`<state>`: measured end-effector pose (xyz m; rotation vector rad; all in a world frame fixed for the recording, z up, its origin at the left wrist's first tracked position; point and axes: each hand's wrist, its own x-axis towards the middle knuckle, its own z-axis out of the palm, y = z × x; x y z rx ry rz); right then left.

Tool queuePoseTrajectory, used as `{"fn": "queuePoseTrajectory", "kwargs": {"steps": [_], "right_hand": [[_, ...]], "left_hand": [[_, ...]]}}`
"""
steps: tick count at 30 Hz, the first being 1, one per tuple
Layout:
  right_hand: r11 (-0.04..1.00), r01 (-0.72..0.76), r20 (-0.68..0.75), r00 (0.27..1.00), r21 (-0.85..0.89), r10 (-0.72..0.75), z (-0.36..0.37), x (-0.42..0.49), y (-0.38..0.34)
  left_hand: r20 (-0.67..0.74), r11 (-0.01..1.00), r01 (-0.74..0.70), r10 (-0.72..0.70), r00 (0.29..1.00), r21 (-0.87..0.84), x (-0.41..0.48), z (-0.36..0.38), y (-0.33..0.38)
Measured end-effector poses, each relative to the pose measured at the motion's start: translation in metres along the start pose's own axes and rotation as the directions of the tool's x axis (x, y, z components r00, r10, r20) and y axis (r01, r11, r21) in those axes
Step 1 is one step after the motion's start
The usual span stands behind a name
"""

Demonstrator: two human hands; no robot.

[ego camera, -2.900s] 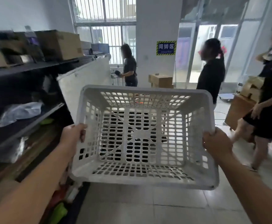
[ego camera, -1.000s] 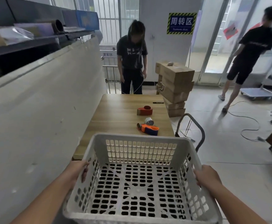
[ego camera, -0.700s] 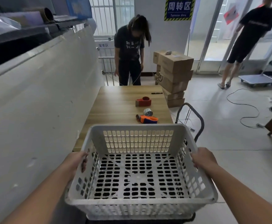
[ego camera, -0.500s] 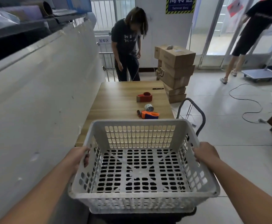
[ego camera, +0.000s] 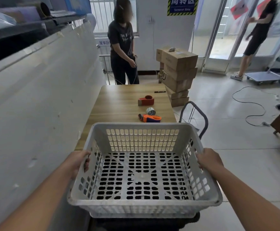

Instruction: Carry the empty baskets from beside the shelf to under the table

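My left hand (ego camera: 77, 161) and right hand (ego camera: 208, 160) stay clamped on the side rims of the empty basket (ego camera: 142, 170), low centre of frame. I've closed on the table (ego camera: 119, 104); lowering it underneath comes next.

Bare forearms, bare hands (ego camera: 209, 160); no sleeves visible.

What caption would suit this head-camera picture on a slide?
Both hands, left and right, carry an empty white basket toward a wooden table.
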<state>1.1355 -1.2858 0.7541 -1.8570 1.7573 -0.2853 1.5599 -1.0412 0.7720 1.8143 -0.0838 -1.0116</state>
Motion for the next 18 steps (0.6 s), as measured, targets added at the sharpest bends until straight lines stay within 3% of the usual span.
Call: {"fn": "queuePoseTrajectory", "kwargs": {"steps": [7,12,14,16,18], "right_hand": [[0.998,0.01,0.023,1.0,-0.065,-0.008,0.001,0.002,-0.003],[0.975,0.029,0.089,0.996,-0.222,-0.009,-0.003,0.005,-0.006],[0.963,0.03,0.094,0.996,-0.268,-0.005,-0.006,0.004,-0.008],[0.97,0.04,0.078,0.997,-0.24,-0.022,-0.006,0.003,-0.01],[0.975,0.071,0.036,0.997,-0.209,-0.065,-0.006,0.0,-0.015]], "left_hand": [[-0.001,1.0,-0.013,0.013,1.0,-0.006,-0.001,-0.008,-0.005],[0.002,0.981,-0.071,0.071,0.997,0.178,0.002,-0.01,-0.002],[-0.01,0.914,-0.131,0.146,0.989,0.383,0.0,-0.01,0.001],[-0.017,0.747,-0.17,0.236,0.971,0.643,-0.004,-0.01,0.003],[-0.028,0.592,-0.171,0.312,0.95,0.787,-0.009,-0.012,0.008]]}}
